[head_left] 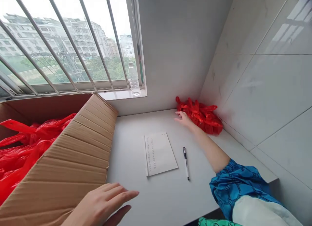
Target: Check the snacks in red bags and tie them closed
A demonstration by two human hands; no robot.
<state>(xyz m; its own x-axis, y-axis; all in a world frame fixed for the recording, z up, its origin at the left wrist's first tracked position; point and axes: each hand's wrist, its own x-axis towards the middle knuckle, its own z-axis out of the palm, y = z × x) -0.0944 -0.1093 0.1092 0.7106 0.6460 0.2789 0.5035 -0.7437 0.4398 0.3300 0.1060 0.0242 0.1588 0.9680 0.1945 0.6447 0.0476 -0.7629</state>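
Observation:
My right hand (184, 119) reaches across the white tabletop to the left side of a red plastic bag (207, 118). Its fingers are stretched out and apart; whether they touch the bag I cannot tell. The bag is bunched up in the corner, its handles tied or twisted upward, and what it contains is hidden. My left hand (102, 203) hovers low in the view beside a cardboard box (80, 144), fingers extended with nothing in them. Between the hands lie a white sheet or pad of paper (161, 154) with columns of small writing, and a capped pen (186, 163).
Several red plastic bags (31, 141) fill the box at the left. A clear water bottle (133, 79) stands on the sill of the barred window (73, 40). A grey wall (173, 47) and a tiled wall (268, 89) bound the table (131, 128) behind and at right.

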